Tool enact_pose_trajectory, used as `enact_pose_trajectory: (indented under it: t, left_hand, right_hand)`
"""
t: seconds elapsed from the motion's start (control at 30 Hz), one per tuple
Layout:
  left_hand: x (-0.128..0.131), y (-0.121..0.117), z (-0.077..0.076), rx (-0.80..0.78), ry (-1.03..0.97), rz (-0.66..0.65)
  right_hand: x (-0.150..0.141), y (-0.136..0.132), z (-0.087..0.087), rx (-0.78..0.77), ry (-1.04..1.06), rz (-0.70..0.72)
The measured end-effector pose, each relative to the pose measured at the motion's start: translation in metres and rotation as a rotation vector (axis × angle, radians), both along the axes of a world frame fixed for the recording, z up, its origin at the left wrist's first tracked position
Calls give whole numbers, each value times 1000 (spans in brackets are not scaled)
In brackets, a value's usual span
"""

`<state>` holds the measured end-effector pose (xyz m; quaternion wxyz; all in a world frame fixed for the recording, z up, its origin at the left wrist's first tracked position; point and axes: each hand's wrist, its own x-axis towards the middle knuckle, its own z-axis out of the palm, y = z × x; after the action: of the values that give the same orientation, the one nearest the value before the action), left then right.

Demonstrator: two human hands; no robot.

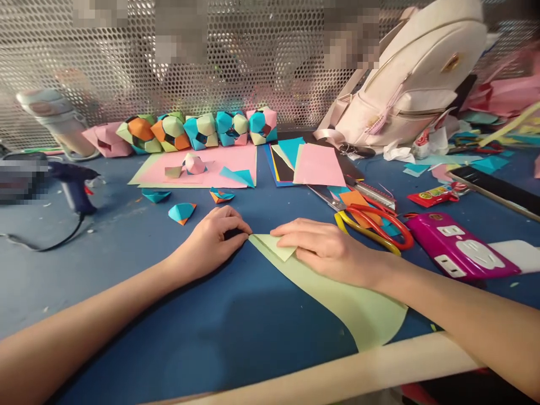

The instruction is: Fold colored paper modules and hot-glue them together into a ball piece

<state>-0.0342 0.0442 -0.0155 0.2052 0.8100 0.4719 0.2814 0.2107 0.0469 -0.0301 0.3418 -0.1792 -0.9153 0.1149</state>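
A pale green sheet of paper lies on the blue table, with a small folded flap at its pointed left end. My left hand pinches that left tip between thumb and fingers. Over the flap, my right hand presses the paper with its fingers held together, thumb below. The sheet's wide end curves under my right forearm toward the table edge. Small folded paper pieces, one blue, one teal and orange and another, sit beyond my left hand.
Folded paper balls line the mesh screen, beside a bottle and a backpack. A glue gun stands left. Scissors, a cutter, a purple power strip and a phone lie right.
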Motion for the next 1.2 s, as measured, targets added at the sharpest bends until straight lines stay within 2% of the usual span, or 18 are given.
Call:
enact_pose_trajectory:
  t: [0.1, 0.27, 0.73, 1.2]
  left_hand:
    - [1, 0, 0, 5, -1, 2]
    - [1, 0, -1, 10, 4, 0]
    - [-1, -3, 2, 28, 36, -50]
    - [-1, -2, 0, 89, 65, -67]
  right_hand:
    - [0, -1, 1, -29, 23, -23]
    - [0, 0, 4, 4, 50, 41]
    - [2, -1, 4, 20, -11, 47]
    - [3, -2, 6, 112, -82, 50]
